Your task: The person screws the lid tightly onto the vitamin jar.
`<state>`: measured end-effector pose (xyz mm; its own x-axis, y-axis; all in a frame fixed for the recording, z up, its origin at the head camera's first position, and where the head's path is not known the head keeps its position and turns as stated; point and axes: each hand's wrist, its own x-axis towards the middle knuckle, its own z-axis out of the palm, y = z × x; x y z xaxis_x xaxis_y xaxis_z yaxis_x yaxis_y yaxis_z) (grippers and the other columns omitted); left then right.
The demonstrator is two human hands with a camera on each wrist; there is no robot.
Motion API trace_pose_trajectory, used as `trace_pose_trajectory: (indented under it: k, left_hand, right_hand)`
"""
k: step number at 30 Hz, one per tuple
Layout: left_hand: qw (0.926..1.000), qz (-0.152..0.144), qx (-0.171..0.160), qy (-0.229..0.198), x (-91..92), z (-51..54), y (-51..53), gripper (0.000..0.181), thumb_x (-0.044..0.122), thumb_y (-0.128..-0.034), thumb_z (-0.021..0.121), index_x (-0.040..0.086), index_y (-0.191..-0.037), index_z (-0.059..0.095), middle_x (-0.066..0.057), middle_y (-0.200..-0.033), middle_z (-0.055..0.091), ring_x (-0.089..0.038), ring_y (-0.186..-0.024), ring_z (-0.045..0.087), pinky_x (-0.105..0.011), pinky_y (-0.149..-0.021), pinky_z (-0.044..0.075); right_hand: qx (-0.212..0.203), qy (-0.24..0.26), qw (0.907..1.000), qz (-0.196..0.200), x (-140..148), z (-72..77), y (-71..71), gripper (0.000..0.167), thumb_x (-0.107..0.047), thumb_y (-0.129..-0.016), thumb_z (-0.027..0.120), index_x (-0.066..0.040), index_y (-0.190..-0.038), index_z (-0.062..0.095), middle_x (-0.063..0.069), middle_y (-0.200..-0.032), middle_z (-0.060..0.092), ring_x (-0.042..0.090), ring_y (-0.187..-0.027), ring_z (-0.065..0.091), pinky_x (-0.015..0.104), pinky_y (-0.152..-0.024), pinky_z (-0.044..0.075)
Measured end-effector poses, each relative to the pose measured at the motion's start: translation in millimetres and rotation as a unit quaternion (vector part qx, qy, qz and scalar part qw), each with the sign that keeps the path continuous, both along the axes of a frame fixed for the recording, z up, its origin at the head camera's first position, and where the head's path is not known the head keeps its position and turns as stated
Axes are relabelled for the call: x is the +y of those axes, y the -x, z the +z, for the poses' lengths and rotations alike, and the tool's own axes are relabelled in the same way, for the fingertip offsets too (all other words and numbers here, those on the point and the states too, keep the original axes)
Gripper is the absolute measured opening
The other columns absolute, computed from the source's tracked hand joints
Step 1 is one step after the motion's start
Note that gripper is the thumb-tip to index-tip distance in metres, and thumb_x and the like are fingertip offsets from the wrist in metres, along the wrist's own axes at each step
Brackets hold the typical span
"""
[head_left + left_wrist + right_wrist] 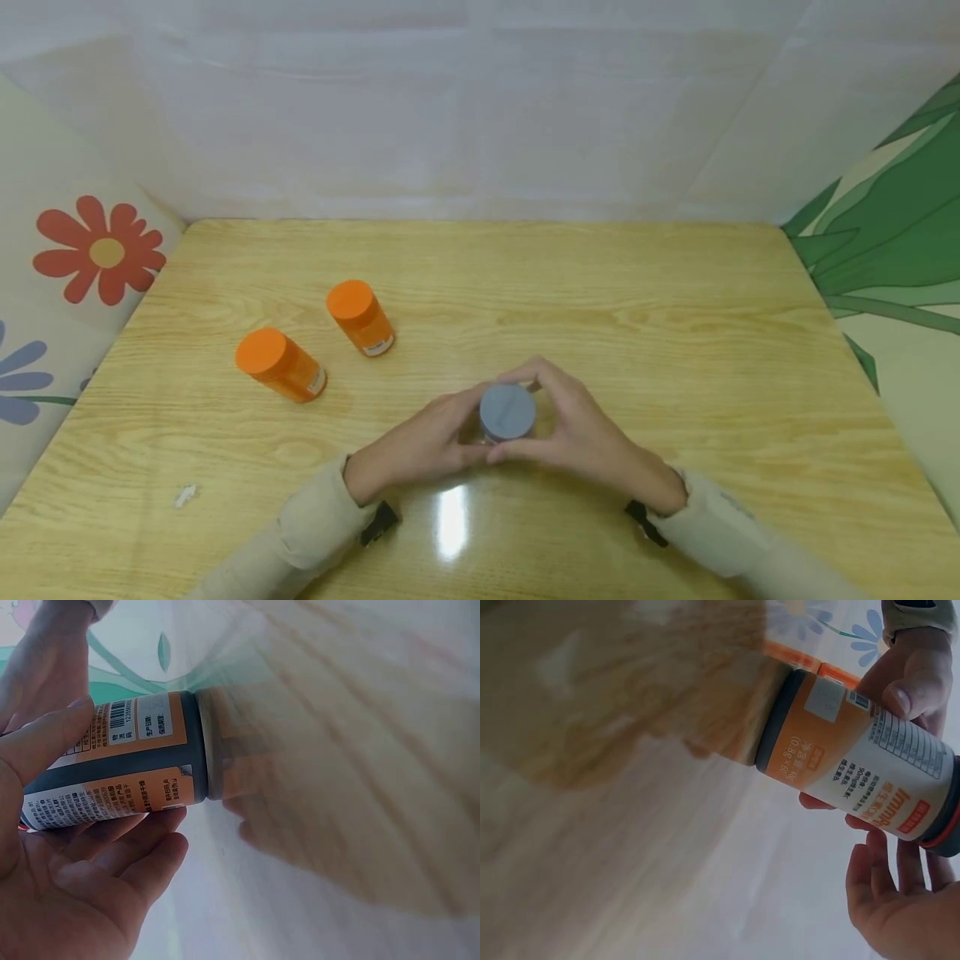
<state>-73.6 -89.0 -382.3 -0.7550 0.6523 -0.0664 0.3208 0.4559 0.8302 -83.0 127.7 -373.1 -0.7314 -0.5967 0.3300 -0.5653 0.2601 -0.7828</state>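
A supplement bottle (507, 412) with a grey cap stands upright on the table between both hands. Its label, orange and white with small print, shows in the left wrist view on the bottle (142, 784) and in the right wrist view on the bottle (855, 757). My left hand (431, 437) holds it from the left, thumb on one side and fingers on the other. From the right, my right hand (585, 429) curls round it near the cap, index finger at the far side and thumb at the near side.
Two orange bottles with orange caps stand to the left, one orange bottle (360, 317) farther back than the other orange bottle (281, 363). A small white scrap (185, 496) lies on the wooden table (637, 283) at the front left. A white sheet (480, 108) hangs behind.
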Motion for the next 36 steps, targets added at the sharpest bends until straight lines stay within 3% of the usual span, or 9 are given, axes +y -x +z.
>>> trace_pose_trajectory:
  k: [3, 9, 14, 18, 24, 27, 31, 36]
  left_hand:
    - [1.0, 0.0, -0.003, -0.002, 0.2, -0.2, 0.2, 0.068, 0.013, -0.0854, 0.075, 0.009, -0.145, 0.044, -0.008, -0.144, 0.056, -0.02, -0.135, 0.051, -0.04, -0.115, 0.041]
    - [1.0, 0.0, 0.0, -0.003, 0.7, 0.1, 0.9, 0.065, 0.017, -0.0862, 0.076, 0.013, -0.144, 0.045, -0.004, -0.141, 0.058, -0.017, -0.132, 0.053, -0.041, -0.115, 0.042]
    - [1.0, 0.0, -0.003, -0.005, 0.4, 0.0, 1.0, 0.071, 0.019, -0.086, 0.076, 0.016, -0.148, 0.041, -0.002, -0.142, 0.057, -0.016, -0.133, 0.052, -0.041, -0.115, 0.041]
    - [0.9999, -0.001, -0.004, -0.009, 0.4, 0.2, 0.6, 0.07, 0.019, -0.086, 0.076, 0.016, -0.147, 0.042, -0.001, -0.141, 0.058, -0.015, -0.132, 0.053, -0.041, -0.115, 0.042]
    - [1.0, 0.002, 0.005, -0.008, -0.1, 0.7, -0.7, 0.065, 0.02, -0.0876, 0.075, 0.014, -0.145, 0.045, -0.003, -0.143, 0.057, -0.017, -0.133, 0.053, -0.041, -0.114, 0.042]
    - [0.9999, 0.002, 0.01, -0.006, 0.0, 0.9, -1.0, 0.063, 0.021, -0.0879, 0.074, 0.013, -0.144, 0.046, -0.004, -0.142, 0.057, -0.017, -0.133, 0.053, -0.041, -0.114, 0.042]
    - [0.9999, 0.001, 0.014, -0.006, 0.5, 1.0, -0.9, 0.063, 0.021, -0.0873, 0.075, 0.013, -0.143, 0.047, -0.004, -0.141, 0.059, -0.017, -0.132, 0.054, -0.04, -0.114, 0.043]
    - [0.9999, -0.001, 0.014, -0.008, 0.3, 1.0, -0.9, 0.064, 0.023, -0.087, 0.075, 0.016, -0.143, 0.045, 0.0, -0.136, 0.061, -0.015, -0.13, 0.055, -0.039, -0.114, 0.043]
  right_hand:
    - [-0.017, -0.005, 0.9998, 0.001, 0.8, 1.4, -0.2, 0.073, -0.025, -0.066, 0.09, -0.009, -0.127, 0.053, 0.002, -0.123, 0.065, 0.015, -0.113, 0.06, 0.037, -0.096, 0.054]
    - [-0.111, -0.003, 0.993, 0.04, 11.5, 7.5, 0.8, 0.074, -0.019, -0.08, 0.082, -0.014, -0.145, 0.047, 0.003, -0.147, 0.054, 0.018, -0.134, 0.05, 0.055, -0.109, 0.043]
    - [-0.152, 0.006, 0.9861, 0.066, 15.5, 7.8, 1.6, 0.067, -0.016, -0.086, 0.076, -0.017, -0.147, 0.047, 0.003, -0.149, 0.052, 0.018, -0.136, 0.048, 0.064, -0.112, 0.034]
    - [-0.132, 0.008, 0.99, 0.051, 14.9, 5.1, 0.8, 0.063, -0.016, -0.084, 0.078, -0.015, -0.141, 0.052, 0.002, -0.141, 0.059, 0.017, -0.126, 0.055, 0.064, -0.108, 0.039]
    - [-0.071, 0.029, 0.9971, -0.002, 7.2, -0.4, -1.6, 0.064, -0.015, -0.072, 0.087, -0.01, -0.128, 0.056, 0.003, -0.124, 0.066, 0.012, -0.113, 0.06, 0.039, -0.1, 0.052]
    - [-0.052, 0.032, 0.998, -0.017, 3.4, -1.3, -3.7, 0.066, -0.015, -0.069, 0.089, -0.008, -0.125, 0.055, 0.003, -0.121, 0.064, 0.012, -0.112, 0.059, 0.034, -0.097, 0.053]
    - [-0.037, 0.018, 0.9992, -0.004, 3.4, 0.5, -4.3, 0.07, -0.018, -0.071, 0.088, -0.009, -0.132, 0.053, 0.003, -0.128, 0.061, 0.015, -0.118, 0.057, 0.036, -0.101, 0.052]
    - [-0.048, -0.004, 0.9971, 0.058, 9.9, 6.1, -2.3, 0.071, -0.018, -0.082, 0.08, -0.013, -0.144, 0.048, 0.005, -0.145, 0.055, 0.019, -0.134, 0.051, 0.039, -0.114, 0.043]
